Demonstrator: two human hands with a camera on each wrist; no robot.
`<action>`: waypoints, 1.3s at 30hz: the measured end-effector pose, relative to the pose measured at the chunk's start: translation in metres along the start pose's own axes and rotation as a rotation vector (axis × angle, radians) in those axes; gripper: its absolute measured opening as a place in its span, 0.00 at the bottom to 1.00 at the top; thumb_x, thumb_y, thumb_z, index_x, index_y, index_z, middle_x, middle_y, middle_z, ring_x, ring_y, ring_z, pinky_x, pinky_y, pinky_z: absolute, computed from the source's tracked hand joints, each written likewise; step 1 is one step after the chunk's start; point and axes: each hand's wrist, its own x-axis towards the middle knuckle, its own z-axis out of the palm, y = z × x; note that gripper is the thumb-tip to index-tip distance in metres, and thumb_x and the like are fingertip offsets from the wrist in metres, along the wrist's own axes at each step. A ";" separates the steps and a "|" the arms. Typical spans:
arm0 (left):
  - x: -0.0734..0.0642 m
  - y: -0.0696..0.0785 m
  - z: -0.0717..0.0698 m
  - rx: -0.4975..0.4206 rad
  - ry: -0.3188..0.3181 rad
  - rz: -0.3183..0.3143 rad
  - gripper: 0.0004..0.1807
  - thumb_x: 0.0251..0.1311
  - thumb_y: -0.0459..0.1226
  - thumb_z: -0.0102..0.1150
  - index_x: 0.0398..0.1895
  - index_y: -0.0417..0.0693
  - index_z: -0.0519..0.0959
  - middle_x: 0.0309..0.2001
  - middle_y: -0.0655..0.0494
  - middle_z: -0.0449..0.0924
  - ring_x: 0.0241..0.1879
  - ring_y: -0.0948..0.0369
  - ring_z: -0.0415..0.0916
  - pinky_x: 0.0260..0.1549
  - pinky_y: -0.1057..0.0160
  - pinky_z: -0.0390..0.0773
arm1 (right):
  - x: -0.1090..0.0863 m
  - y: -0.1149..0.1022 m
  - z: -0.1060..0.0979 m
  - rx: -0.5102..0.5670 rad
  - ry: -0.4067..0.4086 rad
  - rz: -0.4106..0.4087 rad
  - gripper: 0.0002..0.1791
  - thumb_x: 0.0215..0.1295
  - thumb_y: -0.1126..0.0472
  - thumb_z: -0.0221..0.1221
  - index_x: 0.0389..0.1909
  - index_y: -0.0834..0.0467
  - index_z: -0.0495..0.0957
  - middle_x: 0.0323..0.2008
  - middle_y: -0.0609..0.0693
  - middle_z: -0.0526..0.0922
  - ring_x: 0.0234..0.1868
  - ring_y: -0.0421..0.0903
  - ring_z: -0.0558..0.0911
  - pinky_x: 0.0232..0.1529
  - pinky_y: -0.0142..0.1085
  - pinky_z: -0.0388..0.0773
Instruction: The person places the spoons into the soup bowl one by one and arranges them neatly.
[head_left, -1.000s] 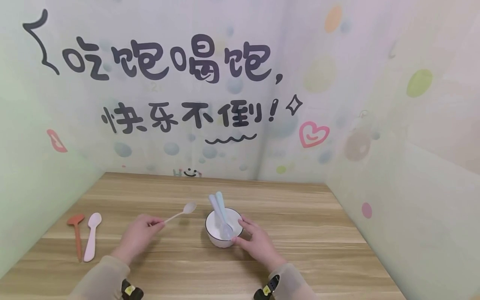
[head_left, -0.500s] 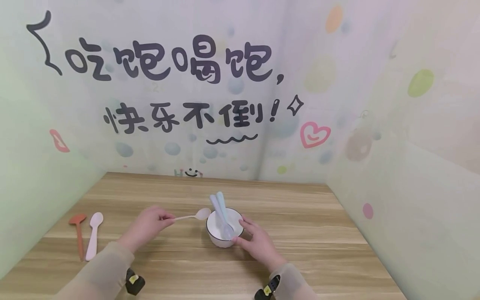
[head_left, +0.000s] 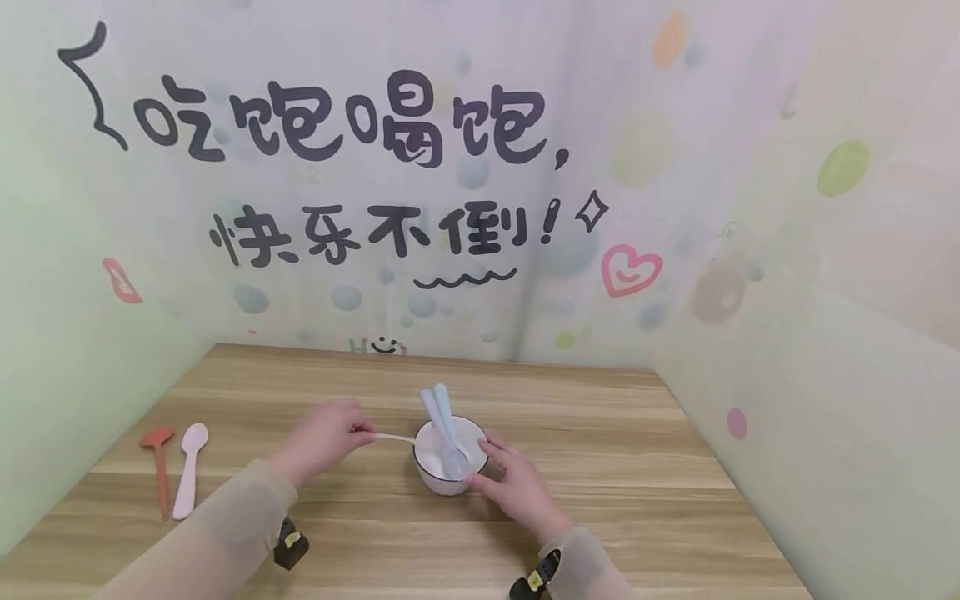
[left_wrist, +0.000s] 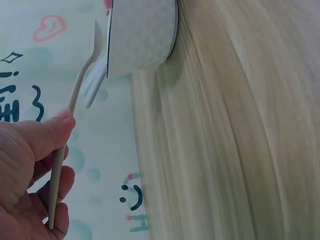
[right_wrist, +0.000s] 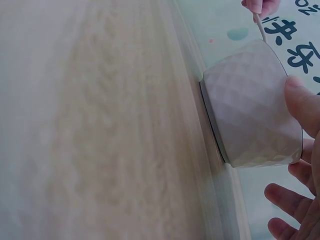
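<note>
My left hand [head_left: 326, 442] pinches the handle of a pale beige spoon [head_left: 395, 437]; its head reaches over the left rim of a white bowl [head_left: 437, 483] with a dark rim line. In the left wrist view the spoon [left_wrist: 80, 82] runs between thumb and curled fingers. The bowl stands on the table, with a light blue spoon [head_left: 442, 408] and a lilac spoon [head_left: 428, 403] leaning in it, handles up at the back. My right hand [head_left: 517, 487] grips the bowl's right side. In the right wrist view its thumb lies on the bowl's faceted wall [right_wrist: 250, 100].
An orange utensil [head_left: 161, 475] with a wide head and a pale pink spoon [head_left: 189, 475] lie side by side on the wooden table [head_left: 615, 467] at the left. A printed wall [head_left: 330, 308] stands behind the table, with side walls left and right.
My left hand has moved right with the beige spoon, bringing its head from left of the bowl to over the rim. My right hand and the bowl have hardly moved.
</note>
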 end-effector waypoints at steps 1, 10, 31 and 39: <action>0.001 0.001 0.001 0.003 0.002 0.009 0.02 0.57 0.37 0.66 0.27 0.51 0.84 0.26 0.65 0.72 0.26 0.66 0.68 0.29 0.61 0.71 | 0.000 0.000 0.000 0.001 0.001 0.000 0.37 0.59 0.44 0.64 0.63 0.63 0.71 0.68 0.55 0.66 0.67 0.58 0.65 0.64 0.54 0.62; 0.013 0.011 0.008 0.073 -0.001 0.119 0.02 0.55 0.37 0.68 0.26 0.52 0.85 0.24 0.67 0.69 0.26 0.67 0.66 0.28 0.64 0.69 | 0.000 -0.001 0.000 0.002 0.008 -0.023 0.37 0.59 0.46 0.65 0.62 0.65 0.71 0.67 0.57 0.67 0.67 0.59 0.66 0.63 0.55 0.62; 0.035 0.033 0.025 0.252 0.025 0.225 0.04 0.49 0.42 0.69 0.21 0.57 0.82 0.23 0.68 0.64 0.30 0.62 0.64 0.34 0.59 0.66 | 0.000 0.000 -0.001 -0.019 0.004 -0.009 0.38 0.58 0.43 0.64 0.63 0.63 0.71 0.68 0.54 0.66 0.68 0.57 0.65 0.64 0.53 0.62; 0.038 0.037 0.029 0.305 0.004 0.237 0.04 0.51 0.40 0.67 0.22 0.55 0.83 0.25 0.65 0.65 0.32 0.60 0.66 0.37 0.56 0.67 | 0.000 0.001 0.000 -0.018 0.005 -0.010 0.37 0.59 0.45 0.65 0.64 0.63 0.71 0.68 0.54 0.67 0.67 0.57 0.65 0.63 0.54 0.62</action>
